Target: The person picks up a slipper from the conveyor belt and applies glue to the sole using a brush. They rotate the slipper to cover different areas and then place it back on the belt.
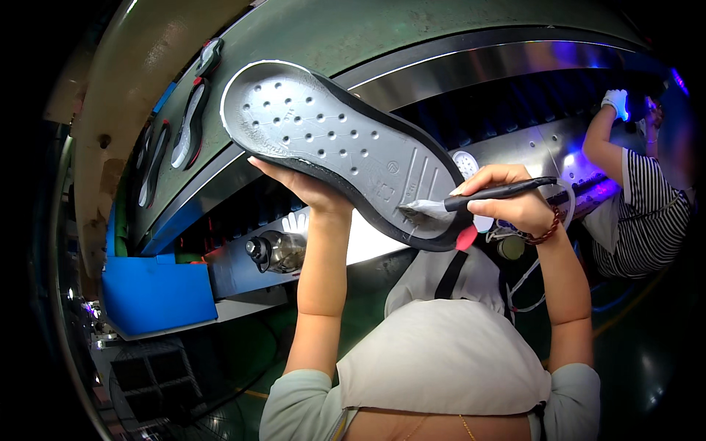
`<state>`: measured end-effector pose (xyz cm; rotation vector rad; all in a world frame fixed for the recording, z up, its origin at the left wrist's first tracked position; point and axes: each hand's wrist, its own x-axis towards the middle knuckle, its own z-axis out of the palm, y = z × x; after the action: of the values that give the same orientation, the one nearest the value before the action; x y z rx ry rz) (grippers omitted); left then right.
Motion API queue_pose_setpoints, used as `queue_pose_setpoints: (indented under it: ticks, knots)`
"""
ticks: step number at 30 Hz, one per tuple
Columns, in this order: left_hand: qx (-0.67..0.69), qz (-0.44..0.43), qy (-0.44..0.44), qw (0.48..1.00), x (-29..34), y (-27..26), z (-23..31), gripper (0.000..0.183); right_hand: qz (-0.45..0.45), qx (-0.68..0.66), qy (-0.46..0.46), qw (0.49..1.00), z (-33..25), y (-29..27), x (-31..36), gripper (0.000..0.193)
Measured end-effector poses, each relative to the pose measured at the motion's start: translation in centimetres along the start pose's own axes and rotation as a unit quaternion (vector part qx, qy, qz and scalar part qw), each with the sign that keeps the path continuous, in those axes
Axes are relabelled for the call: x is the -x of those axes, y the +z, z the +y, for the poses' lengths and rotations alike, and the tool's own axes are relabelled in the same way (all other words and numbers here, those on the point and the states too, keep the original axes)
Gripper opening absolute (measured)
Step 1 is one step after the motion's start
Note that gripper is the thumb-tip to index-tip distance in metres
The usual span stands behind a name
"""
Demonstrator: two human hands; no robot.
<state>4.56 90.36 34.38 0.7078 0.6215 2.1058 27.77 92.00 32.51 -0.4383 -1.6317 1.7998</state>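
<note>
Shoe sole (323,140): one; grey dimpled face toward the viewer, black side wall, pale edge at the upper-left end; slanting from upper left to lower right; held up in the air between the two hands.
Left hand (316,187): under the lower edge of the sole, closed against it in a supporting hold; fingers largely hidden behind, exact spread not visible.
Right hand (515,212): fingers drawn together around a brush handle, pen fashion.
Brush (507,192): one; black handle, pale bristles (426,211); bristles touching the grey face near its lower-right end.
Red tab (466,237): one; at the lower-right end of the sole.
Bracelet (544,229): one; reddish, braided; around the right wrist.
Green work surface (478,15): across the top and down the left side.
Further soles (190,132): several; grey, black and red; lying on the green surface at left.
Bottle (287,253): one; see-through, black cap; just left of the left forearm.
Blue panel (158,290): one; lower left.
Apron (441,360): pale; over the wearer's front.
Co-worker (651,220): one; striped top, white glove (616,103); far right.
</note>
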Motion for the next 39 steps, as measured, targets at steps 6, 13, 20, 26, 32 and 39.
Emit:
queue_pose_setpoints:
  ticks: [6,13,20,26,32,39]
  knots:
    - [-0.035,0.035,-0.011,0.999,0.3,0.7,0.4,0.076,-0.096,0.058,-0.058,0.992,1.3,-0.6,0.8,0.018]
    - [0.139,-0.056,-0.065,0.987,-1.5,1.4,0.9,0.067,0.025,-0.159,-0.005,0.987,2.6,-1.0,0.8,0.016]
    - [0.243,-0.310,-0.114,0.912,6.2,-0.3,-2.8,0.076,0.104,-0.319,0.057,0.940,1.7,2.5,0.7,0.014]
    - [0.212,-0.040,-0.191,0.958,5.5,-2.2,-3.6,0.046,0.038,0.002,-0.027,0.999,0.9,4.1,0.4,0.016]
    - [0.236,-0.083,-0.176,0.952,4.1,-2.0,-3.1,0.047,0.088,-0.055,-0.022,0.994,1.2,3.6,-0.7,0.016]
    - [0.204,-0.080,-0.168,0.961,3.5,-2.1,-3.0,0.046,0.101,-0.131,-0.025,0.986,1.4,3.3,-1.1,0.017]
